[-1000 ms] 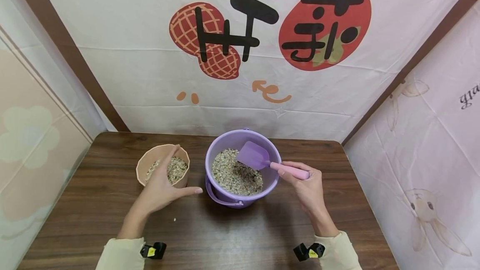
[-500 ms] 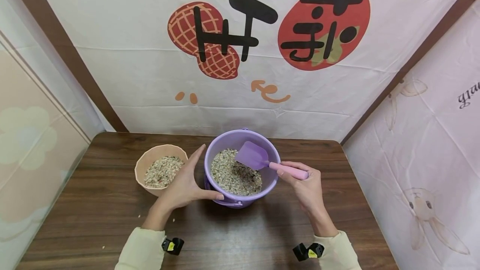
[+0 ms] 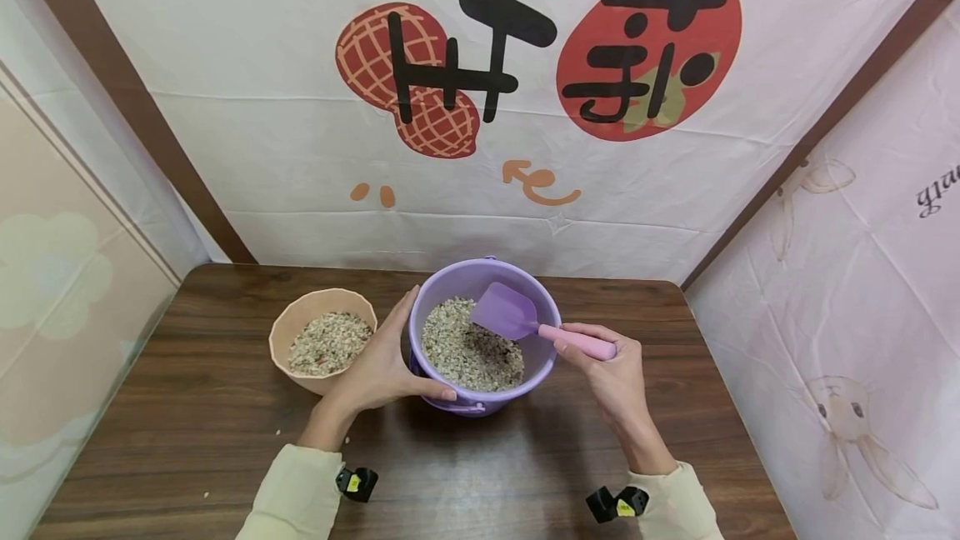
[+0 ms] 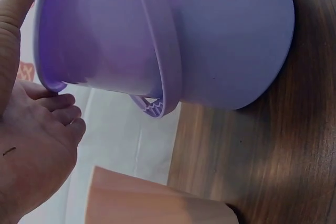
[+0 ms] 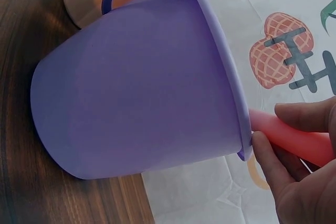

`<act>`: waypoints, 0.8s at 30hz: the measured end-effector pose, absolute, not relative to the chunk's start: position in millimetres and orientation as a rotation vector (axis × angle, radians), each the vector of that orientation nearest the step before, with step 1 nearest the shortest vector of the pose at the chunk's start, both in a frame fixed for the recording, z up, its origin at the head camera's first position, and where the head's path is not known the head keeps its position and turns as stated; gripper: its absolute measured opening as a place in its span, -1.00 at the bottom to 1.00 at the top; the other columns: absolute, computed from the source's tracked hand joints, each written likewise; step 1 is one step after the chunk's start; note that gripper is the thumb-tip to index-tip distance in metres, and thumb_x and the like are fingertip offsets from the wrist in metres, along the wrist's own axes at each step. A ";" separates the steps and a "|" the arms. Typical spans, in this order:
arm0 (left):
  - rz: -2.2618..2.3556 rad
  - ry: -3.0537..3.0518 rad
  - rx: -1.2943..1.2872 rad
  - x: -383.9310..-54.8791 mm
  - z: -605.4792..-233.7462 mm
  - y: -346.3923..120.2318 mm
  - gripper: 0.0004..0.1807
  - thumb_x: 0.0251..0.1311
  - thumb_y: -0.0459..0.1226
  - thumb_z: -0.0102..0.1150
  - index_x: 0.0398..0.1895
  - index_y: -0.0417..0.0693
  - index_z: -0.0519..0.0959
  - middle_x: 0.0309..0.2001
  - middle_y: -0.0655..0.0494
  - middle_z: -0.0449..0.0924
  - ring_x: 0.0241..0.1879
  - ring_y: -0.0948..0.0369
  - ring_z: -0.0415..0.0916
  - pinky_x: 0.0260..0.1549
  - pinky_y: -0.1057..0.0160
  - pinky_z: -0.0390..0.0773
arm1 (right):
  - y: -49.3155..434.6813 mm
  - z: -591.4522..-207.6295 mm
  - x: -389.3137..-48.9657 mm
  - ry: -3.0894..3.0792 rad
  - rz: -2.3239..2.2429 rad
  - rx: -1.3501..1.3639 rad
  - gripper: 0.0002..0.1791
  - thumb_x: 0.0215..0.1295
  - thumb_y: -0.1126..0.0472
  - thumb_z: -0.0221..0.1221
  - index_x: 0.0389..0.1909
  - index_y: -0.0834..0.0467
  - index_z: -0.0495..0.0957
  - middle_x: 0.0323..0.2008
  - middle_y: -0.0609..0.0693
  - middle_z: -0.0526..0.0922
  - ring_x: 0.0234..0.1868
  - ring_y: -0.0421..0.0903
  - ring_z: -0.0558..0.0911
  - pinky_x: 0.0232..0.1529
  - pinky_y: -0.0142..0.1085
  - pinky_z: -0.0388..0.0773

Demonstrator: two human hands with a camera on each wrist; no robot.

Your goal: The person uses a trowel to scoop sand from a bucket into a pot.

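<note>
A purple bucket (image 3: 450, 280) part-filled with pale, speckled gravel (image 3: 465, 357) stands on the table. At its left side my left hand (image 3: 378, 369) spans the rim, thumb toward the front and fingers toward the back. In the left wrist view, fingertips (image 4: 65, 106) lie right at the rim. My right hand (image 3: 618, 377) pinches the pink handle of a toy shovel (image 3: 506, 311) between thumb and fingers. The shovel's purple blade reaches over the gravel inside the bucket, its handle crossing the right rim. The bucket's own handle (image 4: 165, 51) hangs down on the left side.
Just left of the bucket sits a peach-coloured faceted pot (image 3: 281, 340), also holding gravel. A few stray grains lie on the dark wooden table (image 3: 187, 407). A printed white cloth (image 3: 292, 190) hangs behind the table's back edge.
My left hand has moved right, from over the peach pot to the bucket's left rim. My right hand and the shovel have stayed in place.
</note>
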State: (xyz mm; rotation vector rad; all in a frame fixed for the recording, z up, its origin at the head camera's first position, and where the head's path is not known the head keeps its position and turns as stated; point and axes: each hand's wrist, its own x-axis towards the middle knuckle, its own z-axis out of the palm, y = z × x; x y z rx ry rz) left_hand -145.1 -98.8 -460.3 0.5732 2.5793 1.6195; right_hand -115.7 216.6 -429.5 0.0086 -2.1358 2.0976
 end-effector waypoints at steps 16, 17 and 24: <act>1.633 2.576 0.559 -146.3 -462.4 -99.1 0.67 -0.61 0.21 0.76 0.66 0.16 -0.11 0.60 0.03 -0.04 0.52 0.02 0.01 0.45 -0.19 0.06 | 224.6 -404.9 -123.5 -2.587 1.583 0.210 -0.83 0.11 0.27 0.50 -0.24 0.09 0.84 -0.30 -0.11 0.81 -0.16 -0.15 0.76 -0.23 -0.40 0.65; 1.632 2.578 0.559 -146.2 -462.5 -99.2 0.67 -0.61 0.21 0.76 0.66 0.14 -0.11 0.61 0.03 -0.05 0.52 0.02 0.01 0.45 -0.19 0.06 | 224.0 -402.6 -124.4 -2.615 1.537 0.213 -0.83 0.09 0.27 0.52 -0.26 0.06 0.84 -0.34 -0.15 0.80 -0.19 -0.16 0.76 -0.26 -0.39 0.64; 1.623 2.577 0.546 -146.1 -462.9 -99.5 0.67 -0.61 0.20 0.76 0.66 0.14 -0.11 0.60 0.04 -0.04 0.52 0.03 0.01 0.44 -0.18 0.07 | 217.5 -392.8 -131.7 -2.782 1.327 0.277 -0.83 0.07 0.27 0.52 -0.32 -0.04 0.85 -0.42 -0.26 0.78 -0.24 -0.20 0.72 -0.38 -0.38 0.56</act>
